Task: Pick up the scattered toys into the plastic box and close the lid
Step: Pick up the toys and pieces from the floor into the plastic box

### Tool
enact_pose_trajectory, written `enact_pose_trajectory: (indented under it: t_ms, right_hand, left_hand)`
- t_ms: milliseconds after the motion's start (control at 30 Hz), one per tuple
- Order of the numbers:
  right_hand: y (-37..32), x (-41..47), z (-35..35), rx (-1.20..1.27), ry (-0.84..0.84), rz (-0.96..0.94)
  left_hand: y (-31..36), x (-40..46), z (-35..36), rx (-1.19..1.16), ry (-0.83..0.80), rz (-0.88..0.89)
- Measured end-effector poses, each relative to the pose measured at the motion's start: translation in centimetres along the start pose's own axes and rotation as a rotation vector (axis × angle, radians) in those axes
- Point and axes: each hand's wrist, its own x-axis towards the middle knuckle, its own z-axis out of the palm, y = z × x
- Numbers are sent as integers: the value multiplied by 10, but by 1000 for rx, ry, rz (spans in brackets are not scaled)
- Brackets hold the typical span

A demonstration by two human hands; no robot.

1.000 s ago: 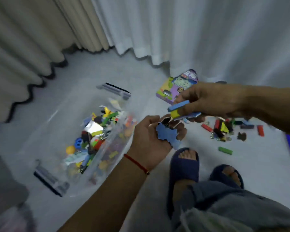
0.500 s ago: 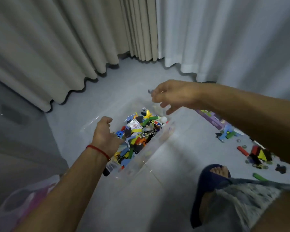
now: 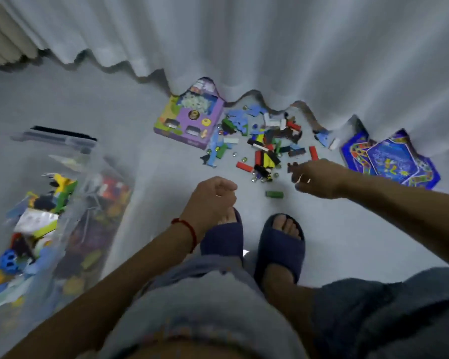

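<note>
The right hand (image 3: 319, 178), fingers loosely spread and holding nothing, is reaching toward the scattered toys (image 3: 263, 141) by the curtain (image 3: 270, 47); the left hand (image 3: 213, 195) is hanging loosely curled, empty. The plastic box (image 3: 94, 203) is sitting open on the left, ready for them.

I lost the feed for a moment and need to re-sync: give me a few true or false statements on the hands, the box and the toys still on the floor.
1. The plastic box lies to the person's left, with toys inside. True.
2. The right hand grips the green block. False: the block lies on the floor, apart from the hand, which reaches toward the scattered toys.
3. The left hand holds a blue puzzle piece. False: its fingers are loosely curled and nothing shows in them.
4. The purple toy package sits on the floor by the curtain. True.
5. The box's lid is closed. False: the box is open on top.
</note>
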Motion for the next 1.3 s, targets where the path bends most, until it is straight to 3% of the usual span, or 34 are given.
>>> enact_pose_trajectory:
  t_ms: [100,200,300,367,433,533,633,667,733,833,967,1133,1167,1233,1300]
  right_hand:
    - [23,31,72,36,60,-40]
    - [20,65,127,38,226,-129]
    - [15,88,155,37,355,-118]
    - [14,91,160,207,430,-82]
    - [9,84,153,493,481,-113]
    - [-1,71,134,732,495,-255]
    - [17,92,125,745,728,-94]
    - [32,105,124,657,774,4]
    - [62,131,125,444,693,150]
    - [88,150,132,318,563,125]
    - [83,132,131,659,532,201]
    - [42,87,111,911,297,-144]
    - [37,85,110,897,300,-171]
    - [40,94,110,809,463,-153]
    - [51,112,116,594,603,-126]
  left_hand:
    - [-23,50,41,200,-64,-35]
    - [-40,93,67,302,-29,-49]
    - [-54,119,87,151,-19,-105]
    - [-57,128,97,81,11,-96]
    - [-55,133,107,-162,17,-178]
    - [-42,135,115,-865,-140,-452]
    - [-40,138,115,-1111,-142,-564]
    - [-40,139,114,-1121,-120,-573]
    - [-40,140,111,-1087,-111,-569]
    - [-39,138,108,-1007,-151,-559]
    - [-38,138,114,-918,-190,-550]
    - [-36,137,125,-874,-331,-516]
    - [-37,136,126,-849,-347,-501]
    - [-39,137,127,-808,-291,-518]
    - [-43,138,125,-790,-212,-565]
